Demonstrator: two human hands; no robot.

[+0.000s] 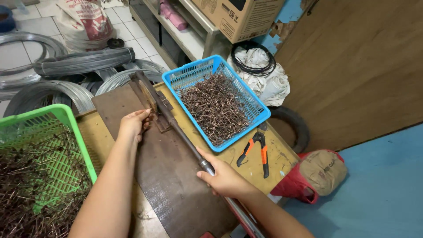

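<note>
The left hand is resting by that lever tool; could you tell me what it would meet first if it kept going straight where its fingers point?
Probably the bending tool's rusty head, which the left hand already touches.

A single view comes from a camera worn on the person's head, looking steeply down and forward over a worn yellow wooden workbench (269,152) from close range. Both forearms enter from the bottom edge, at about 6 o'clock. The bench runs diagonally from 7 o'clock toward 1 o'clock. A white tiled floor (26,26) fills the 11 o'clock corner, a brown wooden board wall (352,66) the 2 o'clock side, and a blue painted floor (387,189) the 4 o'clock corner.
</note>
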